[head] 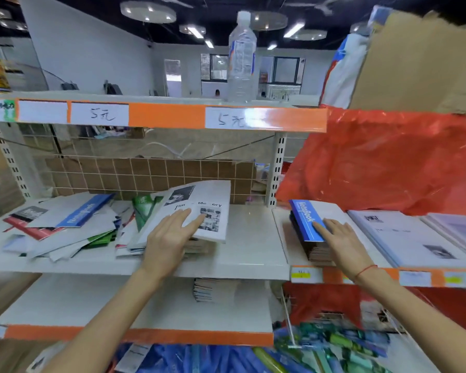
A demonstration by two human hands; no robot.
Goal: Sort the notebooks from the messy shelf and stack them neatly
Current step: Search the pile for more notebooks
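A messy heap of notebooks (65,230) covers the left part of the middle shelf (253,249). My left hand (170,238) lies flat with straight fingers on a white "Time Memory" notebook (213,208), whose far edge tilts upward. To the right, a neat stack topped by a blue "NoteBook" notebook (304,216) stands on the neighbouring shelf. My right hand (342,238) rests on that stack with straight fingers touching the blue cover's near corner. Beside it lie white notebooks (404,235) in flat stacks.
A water bottle (242,57) stands on the top shelf. A red plastic bag (388,162) and cardboard (420,65) hang over the right side. Another small stack (207,289) sits on the lower shelf. Coloured packets (334,345) fill the bottom right.
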